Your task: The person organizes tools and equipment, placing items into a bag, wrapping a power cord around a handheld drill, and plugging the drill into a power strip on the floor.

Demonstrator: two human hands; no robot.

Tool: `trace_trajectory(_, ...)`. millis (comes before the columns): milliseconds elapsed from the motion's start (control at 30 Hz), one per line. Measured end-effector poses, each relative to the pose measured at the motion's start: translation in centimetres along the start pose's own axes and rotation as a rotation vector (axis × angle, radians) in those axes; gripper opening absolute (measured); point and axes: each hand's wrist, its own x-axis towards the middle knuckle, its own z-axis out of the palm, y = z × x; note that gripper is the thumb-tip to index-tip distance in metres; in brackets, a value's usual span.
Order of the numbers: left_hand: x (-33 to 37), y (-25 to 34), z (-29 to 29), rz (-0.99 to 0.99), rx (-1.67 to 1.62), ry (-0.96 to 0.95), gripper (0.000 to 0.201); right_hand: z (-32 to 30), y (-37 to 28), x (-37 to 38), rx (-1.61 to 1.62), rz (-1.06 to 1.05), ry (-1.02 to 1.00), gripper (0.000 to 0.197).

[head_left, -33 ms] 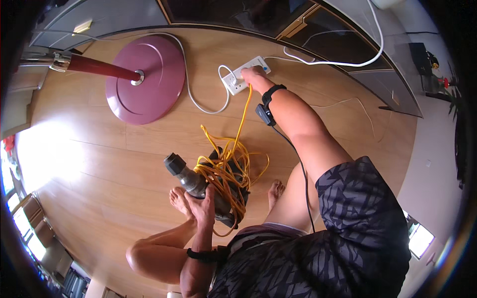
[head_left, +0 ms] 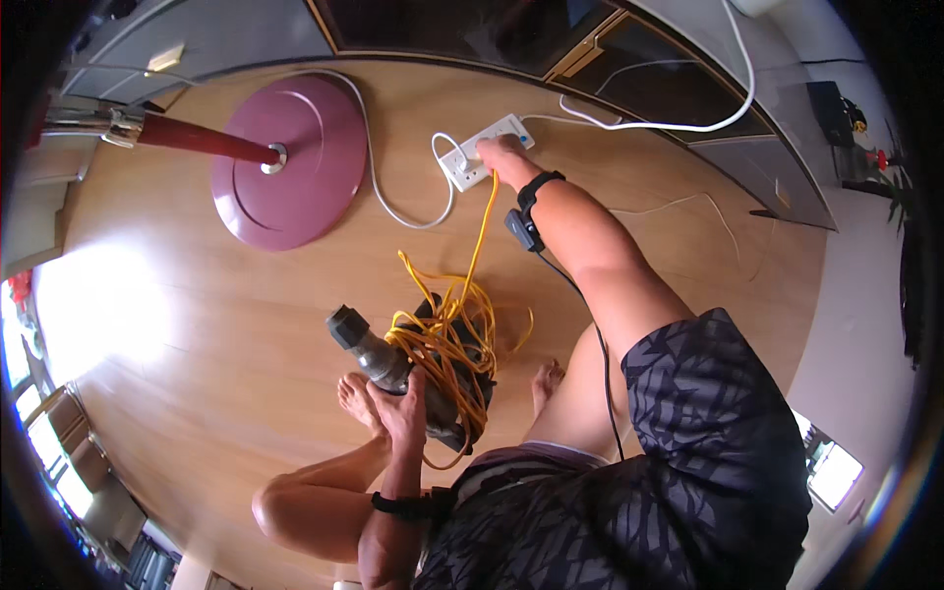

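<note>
My left hand (head_left: 401,405) is wrapped round the grey metal body of a corded power tool (head_left: 378,358). The tool has a black cylindrical nose and lies tilted between my feet. Loops of yellow cord (head_left: 454,329) are tangled over it and hide much of its rear. From the tangle, one strand runs up to my right hand (head_left: 500,155), which is closed on the cord's end against a white power strip (head_left: 464,178). My fingers cover that end, so whether it sits in a socket cannot be seen. A white plug (head_left: 465,163) stands in the strip beside my hand.
A round mauve base (head_left: 310,197) with a red pole (head_left: 202,139) stands at the far left. A white cable (head_left: 372,162) curves past it to the strip. Dark-fronted cabinets (head_left: 442,25) line the far side. A black cable (head_left: 587,300) hangs from my right wrist device.
</note>
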Motion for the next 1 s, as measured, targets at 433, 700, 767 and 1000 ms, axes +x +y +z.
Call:
trace_trajectory(433,-0.5,-1.6,0.2,-0.042,0.158,-0.044,0.101,-14.0,6.7,-1.4,-0.522,-0.698,0.182,0.031)
trace_trajectory(700,1.0,-6.3,0.3,0.046,0.495,0.097,0.103,-11.4,7.3,-0.9,-0.649,-0.753,0.027,0.056)
trace_trajectory(767,0.7,-5.3,0.4,0.039,0.468,0.073,0.103,-10.9,7.3,-0.9,-0.701,-0.753,0.024,0.056)
trace_trajectory(1000,0.1,-3.9,0.7,-0.024,0.235,0.027,0.103,-9.6,7.5,-1.1,-0.776,-0.748,0.043,0.052)
